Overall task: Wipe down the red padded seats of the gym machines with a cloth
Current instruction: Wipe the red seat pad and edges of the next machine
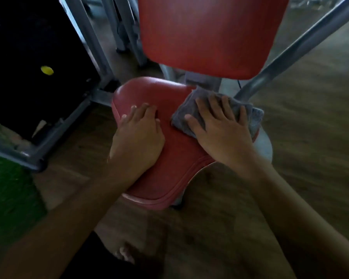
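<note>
A red padded seat [175, 158] of a gym machine fills the middle of the head view, with its red backrest [210, 35] rising behind it. A grey cloth [189, 115] lies on the seat's far right part. My right hand [222, 131] presses flat on the cloth with fingers spread. My left hand [139, 133] rests flat on the seat's left side, fingers apart, holding nothing.
A black weight stack [28, 63] with a yellow pin [46, 70] stands at the left inside a grey metal frame [54, 135]. A grey tube [290, 51] slants up at the right. The floor [310, 137] is wooden, and green turf [10, 198] lies at the lower left.
</note>
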`<control>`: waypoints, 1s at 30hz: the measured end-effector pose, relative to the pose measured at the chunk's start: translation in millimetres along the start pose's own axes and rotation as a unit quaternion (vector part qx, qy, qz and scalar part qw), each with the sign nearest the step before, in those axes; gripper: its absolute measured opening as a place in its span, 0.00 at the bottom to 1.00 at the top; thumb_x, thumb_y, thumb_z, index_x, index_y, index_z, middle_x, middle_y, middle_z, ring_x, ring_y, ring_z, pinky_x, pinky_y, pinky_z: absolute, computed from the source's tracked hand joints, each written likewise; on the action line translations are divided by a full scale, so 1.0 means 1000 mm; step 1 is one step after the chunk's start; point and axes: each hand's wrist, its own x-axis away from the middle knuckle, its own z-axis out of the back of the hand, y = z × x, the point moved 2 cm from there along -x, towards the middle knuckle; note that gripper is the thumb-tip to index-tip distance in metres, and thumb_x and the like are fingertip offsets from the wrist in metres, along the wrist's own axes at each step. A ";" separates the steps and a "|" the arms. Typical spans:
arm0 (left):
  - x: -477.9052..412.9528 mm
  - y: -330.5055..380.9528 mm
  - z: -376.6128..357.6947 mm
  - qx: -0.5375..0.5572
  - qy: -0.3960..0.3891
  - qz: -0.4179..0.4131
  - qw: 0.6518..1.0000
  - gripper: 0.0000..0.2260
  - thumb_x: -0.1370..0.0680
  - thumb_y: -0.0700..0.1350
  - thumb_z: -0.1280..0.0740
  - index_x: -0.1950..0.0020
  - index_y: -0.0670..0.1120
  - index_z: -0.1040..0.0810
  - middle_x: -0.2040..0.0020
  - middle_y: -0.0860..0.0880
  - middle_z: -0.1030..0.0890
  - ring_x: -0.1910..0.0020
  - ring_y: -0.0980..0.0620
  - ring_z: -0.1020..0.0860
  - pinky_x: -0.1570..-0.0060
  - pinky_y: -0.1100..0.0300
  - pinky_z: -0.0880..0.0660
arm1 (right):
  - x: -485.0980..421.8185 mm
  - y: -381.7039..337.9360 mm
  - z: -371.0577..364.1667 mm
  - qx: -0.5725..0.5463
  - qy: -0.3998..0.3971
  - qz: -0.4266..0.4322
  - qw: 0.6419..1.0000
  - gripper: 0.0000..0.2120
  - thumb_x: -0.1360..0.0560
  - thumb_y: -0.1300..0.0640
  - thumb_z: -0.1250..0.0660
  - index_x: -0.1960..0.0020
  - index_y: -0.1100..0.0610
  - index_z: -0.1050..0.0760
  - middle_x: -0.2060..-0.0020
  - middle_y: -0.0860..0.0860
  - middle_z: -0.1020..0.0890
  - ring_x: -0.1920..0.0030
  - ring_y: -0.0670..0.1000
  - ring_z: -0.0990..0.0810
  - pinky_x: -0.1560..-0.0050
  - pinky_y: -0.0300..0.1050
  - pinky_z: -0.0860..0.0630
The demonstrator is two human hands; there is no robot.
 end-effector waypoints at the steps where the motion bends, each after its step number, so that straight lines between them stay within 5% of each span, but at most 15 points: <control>1: 0.000 0.000 0.001 0.011 -0.006 0.003 1.000 0.20 0.15 0.45 0.45 0.23 0.45 0.35 0.22 0.46 0.36 0.22 0.44 0.40 0.24 0.45 0.42 | 0.005 -0.004 0.001 -0.002 0.003 -0.003 1.000 0.35 0.22 0.32 0.63 0.19 0.45 0.55 0.19 0.48 0.55 0.20 0.53 0.60 0.24 0.64 0.62; 5: 0.003 0.000 0.007 0.056 -0.025 0.021 0.998 0.21 0.16 0.43 0.46 0.22 0.44 0.36 0.20 0.46 0.38 0.20 0.47 0.46 0.21 0.50 0.51 | 0.021 -0.007 0.006 -0.012 -0.014 0.031 0.999 0.35 0.23 0.30 0.61 0.20 0.42 0.53 0.19 0.46 0.52 0.20 0.50 0.57 0.23 0.61 0.61; 12: 0.011 -0.002 0.012 0.036 -0.059 -0.003 0.998 0.29 0.19 0.52 0.60 0.20 0.43 0.42 0.19 0.44 0.42 0.19 0.45 0.48 0.22 0.52 0.56 | 0.015 -0.032 0.007 -0.028 -0.030 -0.095 0.995 0.35 0.22 0.31 0.60 0.19 0.43 0.55 0.19 0.49 0.54 0.20 0.54 0.59 0.23 0.64 0.61; 17: 0.015 -0.008 0.012 0.050 -0.067 -0.016 0.996 0.27 0.17 0.51 0.57 0.20 0.42 0.41 0.20 0.43 0.41 0.19 0.44 0.48 0.22 0.51 0.55 | 0.013 -0.021 0.023 0.026 -0.066 -0.054 0.996 0.38 0.26 0.25 0.61 0.20 0.40 0.53 0.19 0.49 0.54 0.20 0.53 0.54 0.25 0.63 0.51; 24: 0.016 -0.006 0.008 0.036 -0.038 -0.017 0.998 0.24 0.16 0.47 0.51 0.22 0.40 0.36 0.22 0.42 0.36 0.21 0.42 0.42 0.22 0.47 0.48 | 0.012 -0.005 0.016 0.043 -0.047 0.022 0.998 0.40 0.25 0.25 0.56 0.19 0.45 0.50 0.19 0.50 0.51 0.20 0.55 0.57 0.25 0.68 0.59; 30: 0.016 -0.007 0.005 0.012 -0.030 -0.014 0.999 0.23 0.16 0.45 0.49 0.22 0.41 0.36 0.21 0.43 0.36 0.21 0.43 0.42 0.22 0.47 0.47 | 0.012 -0.006 0.011 0.033 0.000 0.045 0.998 0.39 0.22 0.27 0.54 0.20 0.50 0.45 0.20 0.51 0.45 0.20 0.55 0.52 0.23 0.65 0.54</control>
